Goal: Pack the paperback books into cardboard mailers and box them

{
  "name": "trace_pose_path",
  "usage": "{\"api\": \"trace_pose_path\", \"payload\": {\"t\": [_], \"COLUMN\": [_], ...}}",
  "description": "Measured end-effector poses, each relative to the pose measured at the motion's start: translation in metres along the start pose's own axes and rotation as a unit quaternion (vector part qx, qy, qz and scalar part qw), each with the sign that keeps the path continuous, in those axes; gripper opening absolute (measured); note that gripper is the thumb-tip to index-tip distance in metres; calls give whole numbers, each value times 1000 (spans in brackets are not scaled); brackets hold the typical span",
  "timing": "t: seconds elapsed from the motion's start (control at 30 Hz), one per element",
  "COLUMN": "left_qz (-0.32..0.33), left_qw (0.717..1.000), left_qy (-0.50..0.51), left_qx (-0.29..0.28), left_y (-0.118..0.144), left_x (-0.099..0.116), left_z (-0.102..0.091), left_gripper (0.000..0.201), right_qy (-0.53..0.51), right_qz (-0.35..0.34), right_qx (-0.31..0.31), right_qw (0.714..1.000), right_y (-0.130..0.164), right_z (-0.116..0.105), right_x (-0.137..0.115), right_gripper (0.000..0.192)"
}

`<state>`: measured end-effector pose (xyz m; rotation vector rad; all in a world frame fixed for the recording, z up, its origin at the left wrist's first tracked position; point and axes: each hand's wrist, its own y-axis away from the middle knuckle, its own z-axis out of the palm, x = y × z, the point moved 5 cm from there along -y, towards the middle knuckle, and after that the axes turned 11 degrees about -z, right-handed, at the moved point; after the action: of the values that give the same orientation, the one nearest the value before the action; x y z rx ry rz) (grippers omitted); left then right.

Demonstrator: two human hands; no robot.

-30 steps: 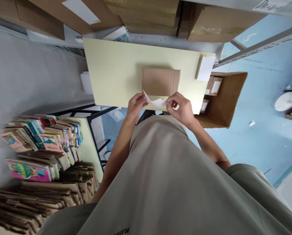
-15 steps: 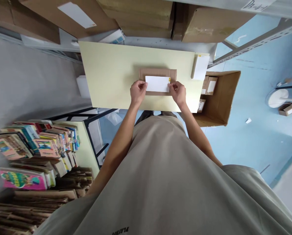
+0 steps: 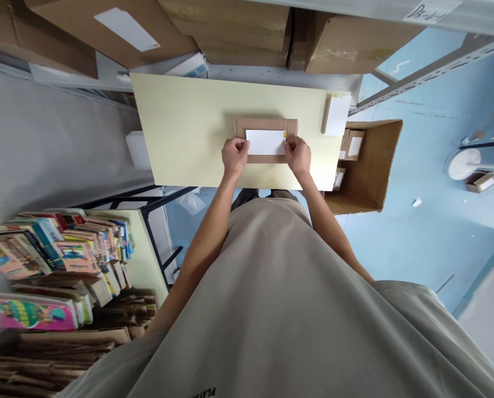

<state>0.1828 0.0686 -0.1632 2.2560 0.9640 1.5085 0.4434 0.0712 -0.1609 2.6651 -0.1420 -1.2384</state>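
A brown cardboard box (image 3: 267, 124) lies flat on the pale yellow tabletop (image 3: 180, 127) in front of me. Over its upper face is a white label (image 3: 266, 142) with a small yellow mark at its right end. My left hand (image 3: 235, 156) pinches the label's left end between thumb and finger. At the opposite end my right hand (image 3: 298, 155) does the same, with its fingers curled. Whether the label touches the cardboard all over cannot be made out.
A stack of white labels (image 3: 337, 114) sits at the table's right end. Beside it stands a large open carton (image 3: 373, 166) with smaller boxes inside. Big cartons (image 3: 234, 33) fill the shelf behind. Books (image 3: 73, 243) and folded cardboard (image 3: 56, 359) are at lower left.
Both hands keep their pinch on the label, and the right hand has shifted slightly inward. Otherwise the whole view has only moved a little with my head.
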Motion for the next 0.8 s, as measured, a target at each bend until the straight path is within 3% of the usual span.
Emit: {"api": "trace_pose_path", "payload": {"t": [0.53,0.8], "left_qz": [17,11], "left_qw": [995,996], "left_qy": [-101,-83], "left_qx": [19,24], "left_y": [2,-2], "left_x": [2,-2], "left_z": [4,7], "left_gripper": [15,14], "right_qy": [33,113], "right_qz": [-1,58], "right_qx": [1,-34], "right_qw": [999,991], "right_y": [-1,-3], "right_z": [4,3], "right_x": [1,-7], "right_gripper": [21,22]}}
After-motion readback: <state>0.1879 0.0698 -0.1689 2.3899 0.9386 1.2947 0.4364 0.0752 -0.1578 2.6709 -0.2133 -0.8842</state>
